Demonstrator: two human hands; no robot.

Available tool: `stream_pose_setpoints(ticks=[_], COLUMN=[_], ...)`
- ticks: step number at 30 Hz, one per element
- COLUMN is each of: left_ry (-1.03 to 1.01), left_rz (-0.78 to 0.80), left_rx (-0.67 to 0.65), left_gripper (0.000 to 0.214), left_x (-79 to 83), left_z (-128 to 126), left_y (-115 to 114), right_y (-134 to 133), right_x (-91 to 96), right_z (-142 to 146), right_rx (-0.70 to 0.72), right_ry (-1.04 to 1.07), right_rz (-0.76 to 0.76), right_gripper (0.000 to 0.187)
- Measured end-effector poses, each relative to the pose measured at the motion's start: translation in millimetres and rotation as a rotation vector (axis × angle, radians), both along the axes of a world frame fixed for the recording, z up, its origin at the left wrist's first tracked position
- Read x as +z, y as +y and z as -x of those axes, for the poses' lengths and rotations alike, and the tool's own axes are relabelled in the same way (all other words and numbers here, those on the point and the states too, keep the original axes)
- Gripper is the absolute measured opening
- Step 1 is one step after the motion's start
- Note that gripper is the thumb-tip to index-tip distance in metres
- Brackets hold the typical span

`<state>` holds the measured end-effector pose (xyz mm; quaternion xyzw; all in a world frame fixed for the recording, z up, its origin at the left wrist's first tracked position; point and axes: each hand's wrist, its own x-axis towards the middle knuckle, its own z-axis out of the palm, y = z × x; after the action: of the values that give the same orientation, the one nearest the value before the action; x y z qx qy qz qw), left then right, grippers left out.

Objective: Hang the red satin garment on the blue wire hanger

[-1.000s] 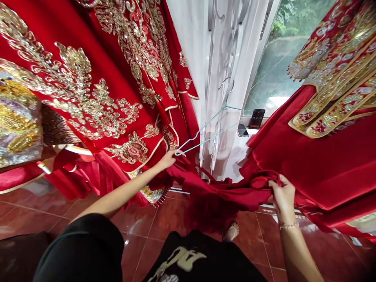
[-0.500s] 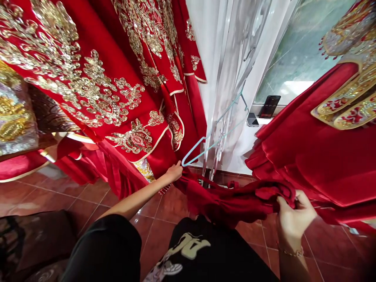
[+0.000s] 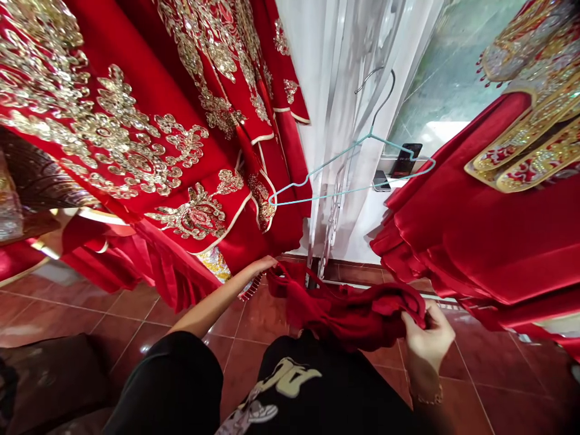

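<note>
A dark red cloth garment (image 3: 335, 311) with thin straps is stretched, bunched up, between my two hands in front of my body. My left hand (image 3: 265, 264) pinches its left end by a strap. Around the bunched right end, the thumb and fingers of my right hand (image 3: 428, 332) are closed. Above the garment, apart from both hands, is a light blue clothes hanger (image 3: 370, 135) with a metal hook. Whether its hook rests on anything is unclear.
Red gowns (image 3: 194, 181) with gold sequin embroidery hang at the left. More red clothing (image 3: 489, 229) is at the right. Behind the hanger is a white metal frame (image 3: 333, 229). A phone (image 3: 405, 160) leans by the window, over a red tiled floor (image 3: 254, 320).
My left hand has let go of the hanger, which now hangs turned broadside above the garment. Both hands appear further left in view, still with the garment.
</note>
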<state>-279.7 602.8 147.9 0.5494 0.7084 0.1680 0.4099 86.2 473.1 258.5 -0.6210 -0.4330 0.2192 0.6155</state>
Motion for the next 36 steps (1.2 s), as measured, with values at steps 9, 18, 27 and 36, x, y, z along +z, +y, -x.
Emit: stream_pose_setpoints(ticks=[9,18,27,36], left_ry=[0.065,0.21,-0.066,-0.148], left_rz=[0.02,-0.252,-0.138,-0.239], left_rx=[-0.109,-0.1,0.131,0.254], left_gripper=[0.021,0.014,0.012,0.006], left_x=[3.2,35.0,9.4,5.6], left_z=[-11,-1,-10,-12], left_y=[-7,-31,-24,-25], right_y=[5,2,1,0], right_x=[4.8,0.6,0.5,-1.8], right_z=[3,2,3,1], right_rx=[0.003,-0.017,-0.02,-0.048], right_ry=[0.031,0.031,0.049,0.094], right_rz=[0.022,0.036,0.043,0.068], right_gripper=[0.016,0.015,0.013,0.014])
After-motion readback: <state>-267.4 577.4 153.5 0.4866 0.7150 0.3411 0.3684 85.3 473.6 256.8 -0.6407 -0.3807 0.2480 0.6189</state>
